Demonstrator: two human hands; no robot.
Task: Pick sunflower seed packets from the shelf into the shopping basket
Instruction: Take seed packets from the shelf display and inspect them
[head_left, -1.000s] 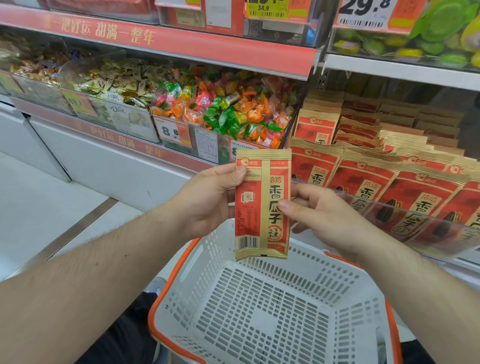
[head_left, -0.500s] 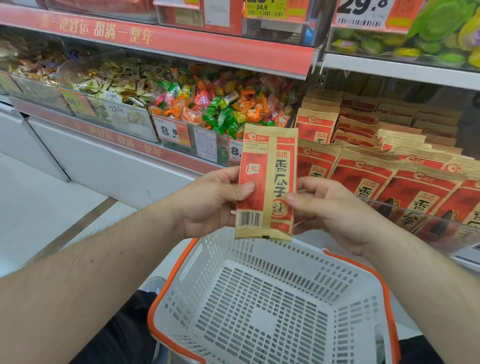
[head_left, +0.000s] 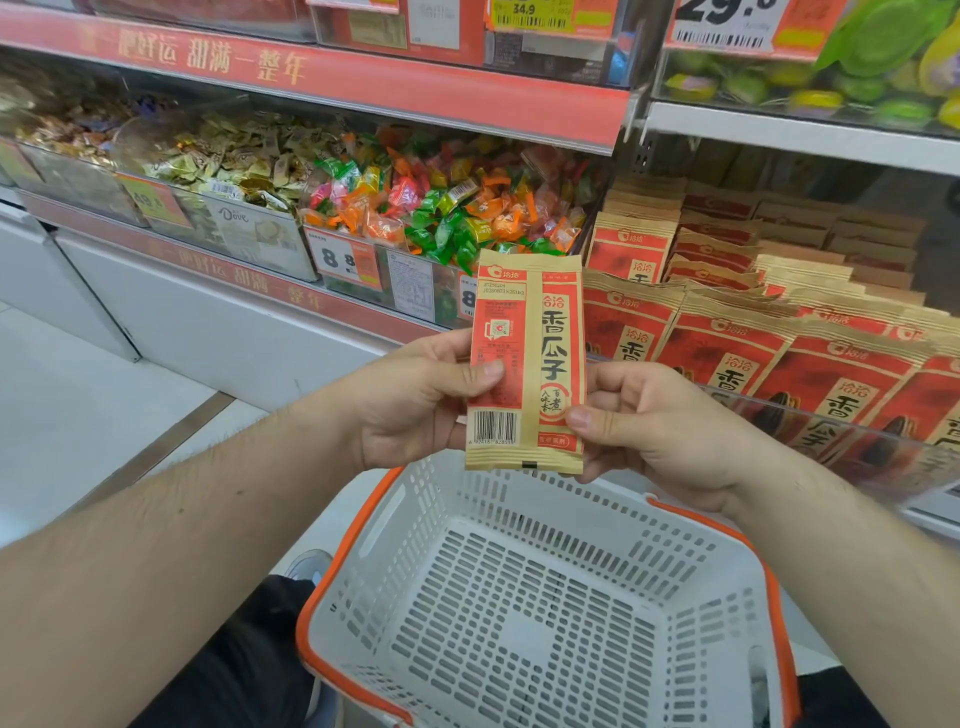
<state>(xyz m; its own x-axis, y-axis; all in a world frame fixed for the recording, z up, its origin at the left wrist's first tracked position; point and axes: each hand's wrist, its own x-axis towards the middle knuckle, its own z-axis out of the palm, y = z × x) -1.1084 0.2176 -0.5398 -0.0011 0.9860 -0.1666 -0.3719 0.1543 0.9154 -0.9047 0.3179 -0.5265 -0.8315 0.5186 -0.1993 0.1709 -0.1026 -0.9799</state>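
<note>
Pinched from both sides, the sunflower seed packet (head_left: 525, 358) stands upright between the left hand (head_left: 415, 400) and the right hand (head_left: 654, 421), thumbs on its back face, barcode and print turned toward the wearer, likely so the label can be checked. It hangs above the far rim of the white shopping basket (head_left: 524, 613), which holds no packets yet, so a release with a small pull toward the body should land it inside. More seed packets (head_left: 769, 332) stand in rows along the shelf's front edge at the right, behind a clear lip. Wrapped candies (head_left: 441, 208) fill the bin to the left.
</note>
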